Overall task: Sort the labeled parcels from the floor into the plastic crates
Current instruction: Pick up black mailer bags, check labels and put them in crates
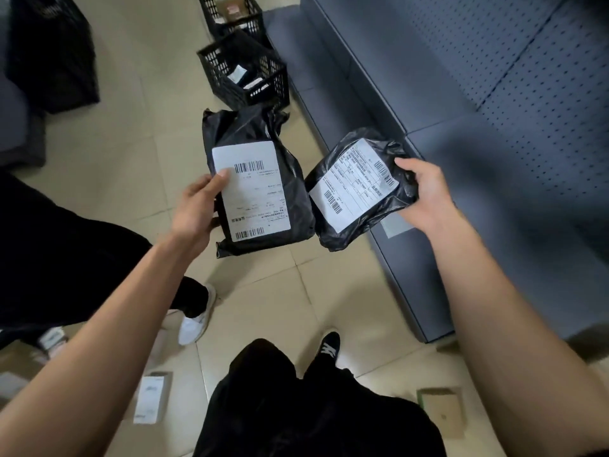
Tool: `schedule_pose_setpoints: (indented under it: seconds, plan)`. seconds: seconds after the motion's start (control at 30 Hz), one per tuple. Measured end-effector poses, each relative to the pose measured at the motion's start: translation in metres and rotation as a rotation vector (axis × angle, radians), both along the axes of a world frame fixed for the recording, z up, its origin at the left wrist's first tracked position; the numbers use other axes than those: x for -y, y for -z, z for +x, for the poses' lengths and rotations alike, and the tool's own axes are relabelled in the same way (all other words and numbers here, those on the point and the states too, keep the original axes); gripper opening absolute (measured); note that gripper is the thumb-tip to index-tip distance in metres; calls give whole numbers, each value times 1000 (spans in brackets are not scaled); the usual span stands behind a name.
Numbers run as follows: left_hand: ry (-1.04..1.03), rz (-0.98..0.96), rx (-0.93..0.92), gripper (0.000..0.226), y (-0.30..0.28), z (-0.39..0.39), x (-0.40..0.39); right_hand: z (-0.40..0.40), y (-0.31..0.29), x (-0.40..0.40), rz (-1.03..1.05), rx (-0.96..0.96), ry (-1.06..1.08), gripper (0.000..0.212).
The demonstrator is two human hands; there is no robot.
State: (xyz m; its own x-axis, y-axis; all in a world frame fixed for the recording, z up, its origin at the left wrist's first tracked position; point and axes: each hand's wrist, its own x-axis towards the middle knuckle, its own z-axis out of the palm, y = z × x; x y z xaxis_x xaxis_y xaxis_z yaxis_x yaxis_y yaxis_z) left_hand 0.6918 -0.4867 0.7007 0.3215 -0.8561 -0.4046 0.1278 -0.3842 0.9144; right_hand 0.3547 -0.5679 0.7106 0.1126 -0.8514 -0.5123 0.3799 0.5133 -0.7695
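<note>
My left hand [197,206] grips the left edge of a tall black plastic parcel [290,192], thumb on its white barcode label. My right hand [425,196] grips the right side of a smaller black parcel [329,232] with a tilted white label. Both parcels are held side by side above the floor, labels facing me. Ahead stands a black plastic crate [217,74] with parcels inside, and behind it a second black crate [211,14] holding a brown box.
A grey perforated metal shelf unit [494,94] runs along the right. Another person's legs and white shoe [194,324] are at left. Small boxed parcels [151,397] [441,410] lie on the tiled floor near my feet. A black bag [52,51] sits far left.
</note>
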Motion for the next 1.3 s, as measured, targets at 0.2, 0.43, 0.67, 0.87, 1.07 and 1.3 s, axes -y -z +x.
schedule_pose_setpoints:
  seconds: [0.2, 0.43, 0.67, 0.87, 1.07, 1.3]
  plan:
    - [-113, 11, -2, 25, 3, 43, 51, 46, 5, 84, 40, 0, -91, 31]
    - [-218, 10, -30, 23, 15, 123, 118, 140, 8, 181, 49, -22, -183, 32]
    - [-244, 17, -76, 23, 12, 201, 207, 228, -4, 280, 22, -3, -195, 33]
    - [-273, 1, -89, 22, 9, 241, 285, 266, -5, 357, 7, 12, -220, 33]
    - [-286, 21, -53, 20, 12, 266, 374, 295, 13, 455, 23, 27, -203, 30]
    - [-359, 9, 7, 27, 19, 290, 466, 332, 27, 552, 91, 60, -192, 30]
